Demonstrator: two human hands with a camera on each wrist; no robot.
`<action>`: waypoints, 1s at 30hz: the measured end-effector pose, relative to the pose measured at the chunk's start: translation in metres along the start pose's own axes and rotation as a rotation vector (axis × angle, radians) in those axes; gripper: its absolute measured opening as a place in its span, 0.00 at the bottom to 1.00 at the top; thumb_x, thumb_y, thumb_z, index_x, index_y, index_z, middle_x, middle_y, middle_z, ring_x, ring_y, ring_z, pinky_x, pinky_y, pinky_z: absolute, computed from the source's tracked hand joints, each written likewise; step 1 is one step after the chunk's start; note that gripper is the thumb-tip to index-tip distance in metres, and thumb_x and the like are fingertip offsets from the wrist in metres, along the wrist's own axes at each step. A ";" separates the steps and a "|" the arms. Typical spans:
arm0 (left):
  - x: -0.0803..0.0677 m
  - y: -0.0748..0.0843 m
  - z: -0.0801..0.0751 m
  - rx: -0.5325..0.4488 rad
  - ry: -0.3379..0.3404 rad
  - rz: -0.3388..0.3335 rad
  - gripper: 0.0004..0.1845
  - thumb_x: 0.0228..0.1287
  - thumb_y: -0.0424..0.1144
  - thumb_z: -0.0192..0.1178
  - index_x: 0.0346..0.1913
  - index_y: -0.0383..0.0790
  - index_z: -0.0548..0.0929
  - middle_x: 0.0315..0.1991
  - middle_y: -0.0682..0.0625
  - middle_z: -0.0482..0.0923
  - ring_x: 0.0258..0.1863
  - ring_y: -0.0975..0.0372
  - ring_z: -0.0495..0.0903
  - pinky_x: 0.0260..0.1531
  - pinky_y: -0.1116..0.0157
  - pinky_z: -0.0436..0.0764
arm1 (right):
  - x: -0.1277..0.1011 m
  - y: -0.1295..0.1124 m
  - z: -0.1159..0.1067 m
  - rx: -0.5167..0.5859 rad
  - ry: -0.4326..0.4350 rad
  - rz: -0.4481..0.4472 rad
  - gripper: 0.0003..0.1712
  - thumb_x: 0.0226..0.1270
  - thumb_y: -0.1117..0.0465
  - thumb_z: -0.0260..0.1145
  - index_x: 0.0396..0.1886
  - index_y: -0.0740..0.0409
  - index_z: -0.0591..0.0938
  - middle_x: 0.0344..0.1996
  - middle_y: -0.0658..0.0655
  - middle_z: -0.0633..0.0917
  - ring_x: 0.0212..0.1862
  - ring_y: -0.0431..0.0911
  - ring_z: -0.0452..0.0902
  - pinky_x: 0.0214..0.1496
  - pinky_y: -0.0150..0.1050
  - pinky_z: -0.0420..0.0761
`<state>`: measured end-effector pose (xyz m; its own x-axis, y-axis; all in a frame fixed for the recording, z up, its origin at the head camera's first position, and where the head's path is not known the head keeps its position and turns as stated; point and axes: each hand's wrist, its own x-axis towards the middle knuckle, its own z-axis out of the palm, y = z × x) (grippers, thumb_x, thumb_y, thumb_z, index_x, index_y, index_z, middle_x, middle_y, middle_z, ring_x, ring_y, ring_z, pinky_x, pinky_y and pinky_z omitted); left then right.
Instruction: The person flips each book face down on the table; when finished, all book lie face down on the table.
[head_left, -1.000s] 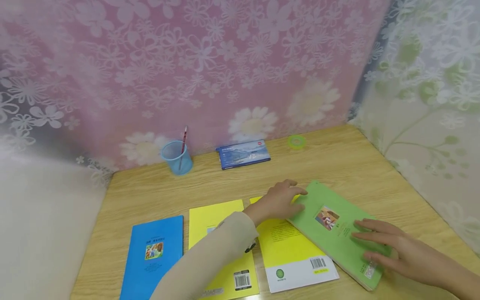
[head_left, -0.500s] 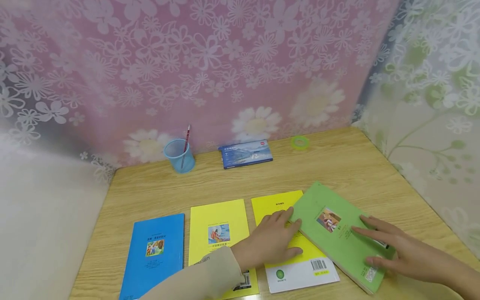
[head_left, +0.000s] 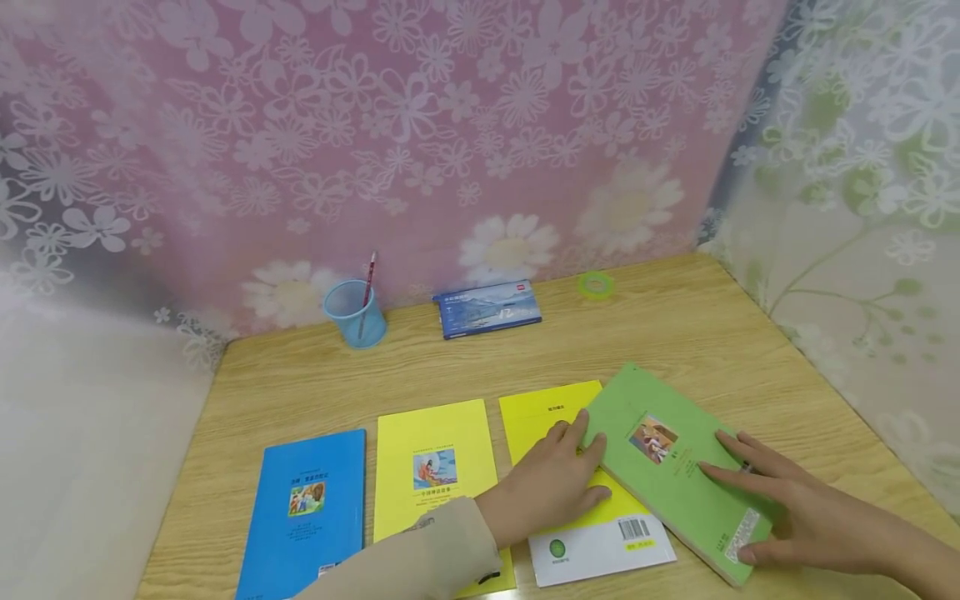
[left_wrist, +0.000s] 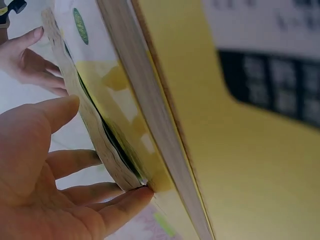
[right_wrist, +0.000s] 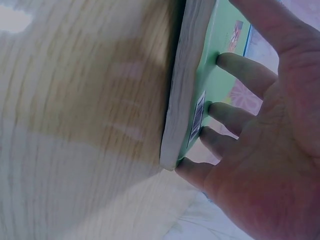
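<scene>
A green book (head_left: 660, 467) lies at a slant, its left edge overlapping the right side of a yellow-and-white book (head_left: 600, 542). My left hand (head_left: 543, 479) reaches over the yellow-and-white book, fingertips at the green book's left edge. In the left wrist view its fingers (left_wrist: 127, 207) extend to the page edge of the green book, thumb apart from the others. My right hand (head_left: 795, 504) is spread over the green book's right part, fingertips touching the cover near the barcode. The right wrist view shows these fingers (right_wrist: 245, 72) reaching to the cover, nothing gripped.
Left of these lie another yellow book (head_left: 435, 433) and a blue book (head_left: 303, 517). At the back stand a blue mesh cup (head_left: 355, 317) with a pencil (head_left: 369, 279), a blue flat box (head_left: 487, 308) and a green tape roll (head_left: 596, 285). Patterned curtains (head_left: 450, 150) border the table (head_left: 300, 375).
My left hand has come down and toward me from the green book's upper left corner to lower on its left edge. The right hand stays on the cover with slight finger movement.
</scene>
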<state>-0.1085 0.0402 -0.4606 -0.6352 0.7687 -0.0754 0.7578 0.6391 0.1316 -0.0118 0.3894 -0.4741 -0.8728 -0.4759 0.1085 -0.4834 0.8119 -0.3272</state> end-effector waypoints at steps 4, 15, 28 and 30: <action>0.004 0.002 0.001 0.029 0.019 -0.017 0.36 0.78 0.66 0.52 0.79 0.50 0.70 0.83 0.40 0.59 0.73 0.52 0.74 0.68 0.63 0.80 | 0.000 0.000 0.000 0.005 -0.005 0.005 0.55 0.46 0.34 0.83 0.75 0.42 0.76 0.86 0.41 0.49 0.81 0.22 0.22 0.66 0.07 0.33; 0.018 0.002 0.001 0.089 0.106 -0.020 0.29 0.76 0.61 0.58 0.73 0.55 0.79 0.76 0.41 0.71 0.62 0.53 0.85 0.54 0.64 0.88 | -0.004 -0.004 0.004 0.005 0.010 0.027 0.57 0.44 0.33 0.83 0.77 0.42 0.75 0.87 0.44 0.48 0.81 0.23 0.20 0.67 0.08 0.30; 0.038 -0.006 -0.008 0.081 0.074 0.050 0.26 0.72 0.56 0.64 0.69 0.54 0.82 0.74 0.44 0.75 0.60 0.54 0.86 0.59 0.62 0.87 | -0.010 -0.014 0.015 0.025 0.031 0.106 0.60 0.44 0.37 0.85 0.79 0.42 0.72 0.87 0.48 0.47 0.81 0.25 0.19 0.69 0.20 0.23; 0.041 -0.007 -0.010 0.089 0.067 0.054 0.26 0.71 0.56 0.64 0.69 0.55 0.82 0.74 0.44 0.75 0.59 0.54 0.86 0.57 0.63 0.87 | -0.011 -0.014 0.018 0.031 0.037 0.117 0.60 0.45 0.38 0.86 0.80 0.42 0.71 0.87 0.50 0.47 0.81 0.26 0.19 0.72 0.28 0.21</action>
<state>-0.1418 0.0670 -0.4549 -0.5992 0.8006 -0.0043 0.7996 0.5988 0.0451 0.0058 0.3768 -0.4878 -0.9253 -0.3654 0.1017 -0.3762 0.8502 -0.3683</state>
